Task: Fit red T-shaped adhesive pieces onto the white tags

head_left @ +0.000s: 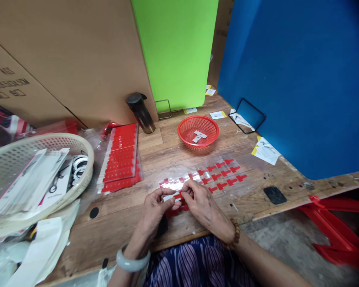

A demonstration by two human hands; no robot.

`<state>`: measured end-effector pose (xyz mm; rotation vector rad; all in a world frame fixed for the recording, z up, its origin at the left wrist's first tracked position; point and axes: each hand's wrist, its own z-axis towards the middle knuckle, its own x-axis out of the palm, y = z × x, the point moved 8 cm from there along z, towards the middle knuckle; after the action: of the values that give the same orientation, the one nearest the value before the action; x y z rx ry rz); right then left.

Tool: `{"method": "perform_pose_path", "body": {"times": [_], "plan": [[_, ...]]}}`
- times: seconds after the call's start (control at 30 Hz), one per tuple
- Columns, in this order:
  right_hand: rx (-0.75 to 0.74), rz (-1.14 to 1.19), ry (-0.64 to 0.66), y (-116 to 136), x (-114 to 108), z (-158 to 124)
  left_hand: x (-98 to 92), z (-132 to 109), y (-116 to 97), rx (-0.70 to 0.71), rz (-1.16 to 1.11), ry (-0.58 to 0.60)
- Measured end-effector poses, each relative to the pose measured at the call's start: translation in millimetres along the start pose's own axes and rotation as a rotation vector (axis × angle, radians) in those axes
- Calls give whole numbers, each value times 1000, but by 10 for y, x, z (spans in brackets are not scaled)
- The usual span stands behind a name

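Note:
My left hand [156, 208] pinches a small flat white piece [168, 197] between thumb and fingers, low over the table. Close against it, the fingers of my right hand [199, 202] are closed on a small red sticker [177, 195] at the white piece's right end; the fingertips hide part of it. Beneath and beyond both hands lies a clear sheet [194, 175] bearing rows of red T-shaped stickers [222, 186]. Farther back stands a red plastic basket [183, 137] with a few small white pieces [200, 134] inside.
Stacked red sticker sheets [119, 153] lie left, before a dark flask [141, 113]. A large white basket [88, 175] of packaging cards fills the far left. Green [179, 52] and blue panels [293, 79] stand behind. A black pad [274, 195] lies near the right edge.

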<state>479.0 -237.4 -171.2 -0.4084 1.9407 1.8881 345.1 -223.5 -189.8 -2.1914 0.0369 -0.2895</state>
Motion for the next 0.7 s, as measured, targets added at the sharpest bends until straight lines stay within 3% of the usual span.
{"method": "perform_pose_path", "body": {"times": [0.7], "plan": [[38,27,-55,-55,61,5,-43,53,61,-22,-6,12]]}}
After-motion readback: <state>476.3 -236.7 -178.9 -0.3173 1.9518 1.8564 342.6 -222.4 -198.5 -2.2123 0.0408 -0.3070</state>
